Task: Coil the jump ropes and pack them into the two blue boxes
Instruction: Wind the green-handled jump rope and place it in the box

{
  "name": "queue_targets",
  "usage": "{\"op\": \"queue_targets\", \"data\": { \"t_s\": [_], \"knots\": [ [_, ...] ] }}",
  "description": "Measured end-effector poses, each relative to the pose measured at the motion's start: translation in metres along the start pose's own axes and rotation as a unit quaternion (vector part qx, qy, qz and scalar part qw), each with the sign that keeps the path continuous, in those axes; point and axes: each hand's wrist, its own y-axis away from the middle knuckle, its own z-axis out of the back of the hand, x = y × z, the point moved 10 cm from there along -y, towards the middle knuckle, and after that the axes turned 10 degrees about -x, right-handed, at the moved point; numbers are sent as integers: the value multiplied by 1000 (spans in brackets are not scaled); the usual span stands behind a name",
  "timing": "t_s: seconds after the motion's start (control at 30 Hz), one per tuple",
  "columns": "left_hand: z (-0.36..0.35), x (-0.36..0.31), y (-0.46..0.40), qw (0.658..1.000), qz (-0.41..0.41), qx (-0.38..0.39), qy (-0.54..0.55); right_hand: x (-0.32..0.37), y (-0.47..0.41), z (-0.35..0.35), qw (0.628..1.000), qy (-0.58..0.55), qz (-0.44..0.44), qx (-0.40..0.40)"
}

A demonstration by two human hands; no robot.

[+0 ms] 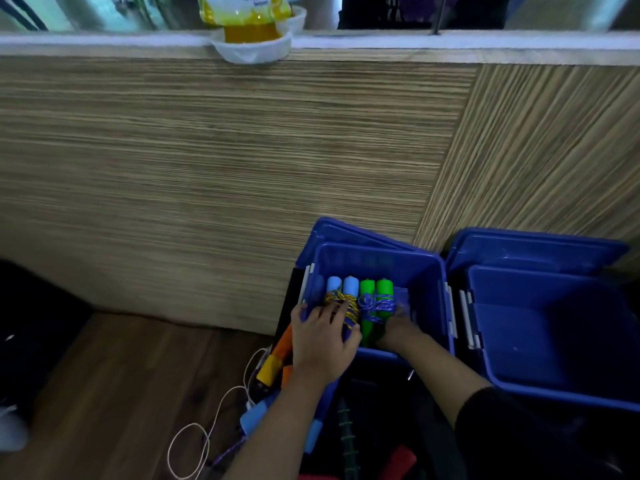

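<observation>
Jump ropes [360, 306] (boxed), both hands reaching in

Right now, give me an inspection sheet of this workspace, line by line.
Surface: dark wood floor.
Job's things: left blue box holds a light-blue-handled rope and a green-handled rope, both coiled; right blue box shows nothing inside.
Clutter: loose ropes with orange, yellow and blue handles on the floor.
Grippers: left hand rests on the light-blue-handled rope; right hand reaches in beside the green-handled rope, grip unclear.
Cables: white cord looped on the floor.
Surroundings: striped wood panel; yellow pouch on the ledge.
</observation>
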Motion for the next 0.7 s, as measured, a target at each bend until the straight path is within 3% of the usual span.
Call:
{"op": "queue_targets", "data": {
  "t_s": [0.17, 0.3, 0.43, 0.57, 0.7],
  "knots": [
    [0, 0, -1, 1000, -2, 3, -4, 4, 6, 11, 999, 36, 25, -20],
    [-1, 0, -2, 1000, -9, -4, 0, 11, 31, 45, 987, -3, 105, -117],
    [1, -2, 0, 999, -23, -35, -1, -7, 73, 85, 942, -104, 151, -280],
    [6, -7, 6, 998, 56, 6, -24, -36, 129, 100, 886, -187, 209, -368],
    [18, -62, 26, 1000, -21, 7, 14, -100, 175, 104, 859, -204, 185, -431]
  ]
}}
